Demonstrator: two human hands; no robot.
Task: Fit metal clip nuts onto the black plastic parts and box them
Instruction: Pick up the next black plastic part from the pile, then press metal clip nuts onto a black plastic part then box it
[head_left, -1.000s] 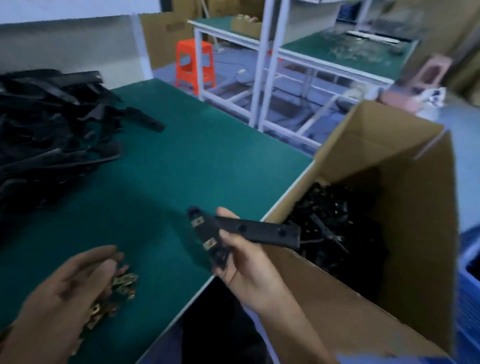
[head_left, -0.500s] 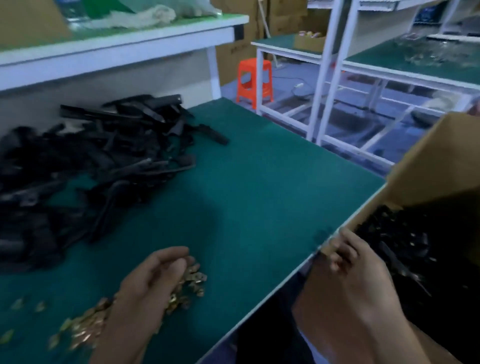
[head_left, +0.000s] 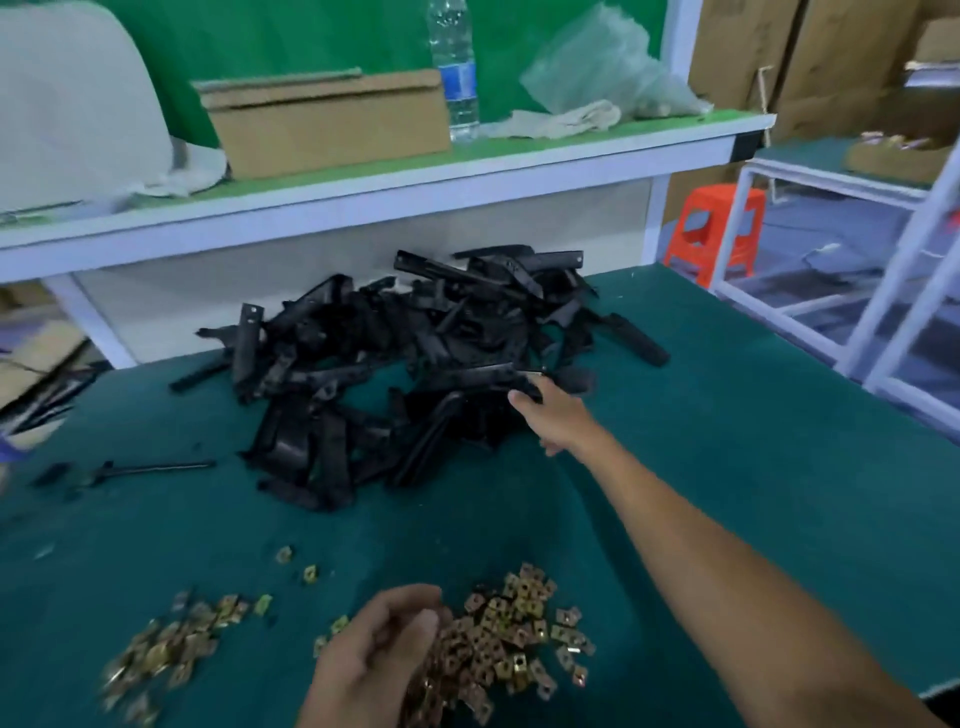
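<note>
A heap of black plastic parts (head_left: 415, 353) lies at the back of the green tabletop (head_left: 753, 493), close under a white shelf (head_left: 363, 202). The right hand (head_left: 553, 415) is stretched out to the heap's right edge, thumb and fingers at the end of a long black strip (head_left: 478, 375) lying on top. The fingertips are hidden behind the hand and blurred, so I cannot tell whether they grip the strip or only touch it. The left hand (head_left: 374, 654) sits near the bottom edge, knuckles up and fingers curled, its fingertips at the left side of the larger pile of brass-coloured clip nuts (head_left: 519, 629) on the near tabletop. Whether it holds a nut cannot be seen. A smaller, blurred scatter of nuts (head_left: 166, 644) lies well apart to the left, with a few single nuts between the two groups. One thin black part (head_left: 156, 466) lies alone on the tabletop, left of the heap. On the shelf stand a cardboard box (head_left: 327, 122) and, just to its right, an upright water bottle (head_left: 457, 73), then a pale cloth (head_left: 561, 122) and a crumpled clear plastic bag (head_left: 602, 67). Beyond the tabletop's right end an orange stool (head_left: 711, 228) stands on the floor beside a white bench frame (head_left: 893, 291).
</note>
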